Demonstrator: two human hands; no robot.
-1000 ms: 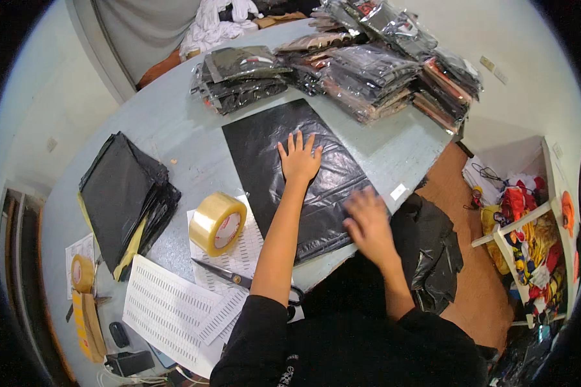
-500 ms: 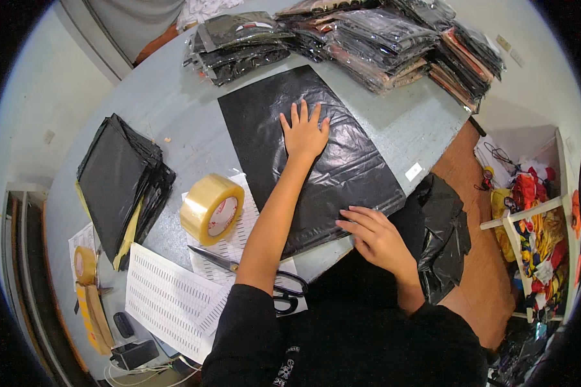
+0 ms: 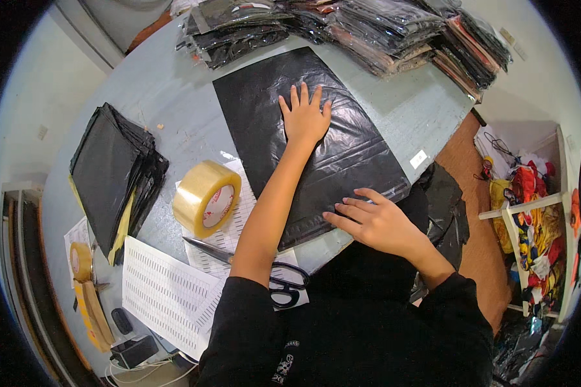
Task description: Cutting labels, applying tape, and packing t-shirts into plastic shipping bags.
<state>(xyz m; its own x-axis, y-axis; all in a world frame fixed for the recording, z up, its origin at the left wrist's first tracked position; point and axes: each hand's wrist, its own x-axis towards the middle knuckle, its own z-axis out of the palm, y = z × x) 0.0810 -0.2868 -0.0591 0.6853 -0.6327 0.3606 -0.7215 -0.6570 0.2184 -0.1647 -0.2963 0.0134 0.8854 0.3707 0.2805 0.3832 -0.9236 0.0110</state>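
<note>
A large black plastic bag [image 3: 252, 109] lies flat on the grey table [image 3: 122, 90]. My left hand [image 3: 305, 116] rests palm down near its upper middle, fingers spread, nothing gripped. My right hand [image 3: 371, 222] is at the bag's near right edge, fingers loosely bent and apart, fingertips on or just above the plastic. Left of my left forearm are a big roll of clear tape [image 3: 193, 187] and black-handled scissors [image 3: 284, 284], partly under that forearm, on printed sheets [image 3: 161, 277]. Further left lies a stack of black bags [image 3: 106, 174] with a yellow layer.
Several piles of clear-bagged folded items [image 3: 381, 32] line the back. At left are a smaller tape roll [image 3: 81, 261], a black power brick [image 3: 132, 348] and cables. Right of the table are black plastic [image 3: 448, 226] on the floor and a white shelf [image 3: 523, 206] holding colourful items.
My right hand has moved from beside the bag's near right edge slightly left along it, coming into focus. My left hand stays spread on the bag. The view has shifted, raising the table's contents.
</note>
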